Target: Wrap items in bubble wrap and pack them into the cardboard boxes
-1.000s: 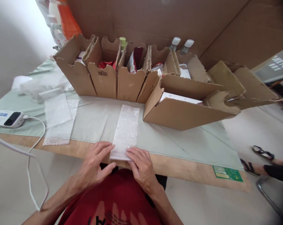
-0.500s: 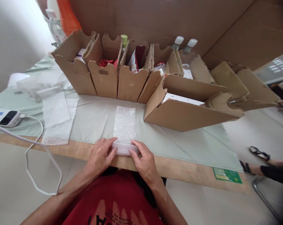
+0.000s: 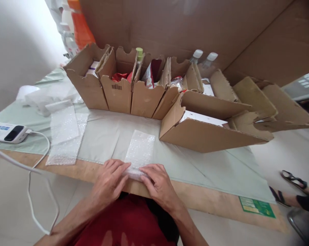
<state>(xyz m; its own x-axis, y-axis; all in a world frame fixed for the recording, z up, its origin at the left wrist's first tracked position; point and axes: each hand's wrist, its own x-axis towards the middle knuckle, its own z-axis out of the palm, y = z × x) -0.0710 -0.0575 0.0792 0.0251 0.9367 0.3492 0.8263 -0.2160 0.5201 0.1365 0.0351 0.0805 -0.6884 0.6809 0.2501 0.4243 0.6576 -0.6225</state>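
Both the left hand (image 3: 110,181) and the right hand (image 3: 158,184) pinch the rolled near end of a bubble wrap strip (image 3: 140,152), fingers curled. Its flat remainder lies just beyond the fingertips.

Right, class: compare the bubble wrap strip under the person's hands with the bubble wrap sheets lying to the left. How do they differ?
The clear bubble wrap strip is a single narrow piece, its near end rolled up under the left hand and right hand. The clear bubble wrap sheets are wider, overlapped, lying flat and untouched. Both are clear plastic resting on the pale green cloth.
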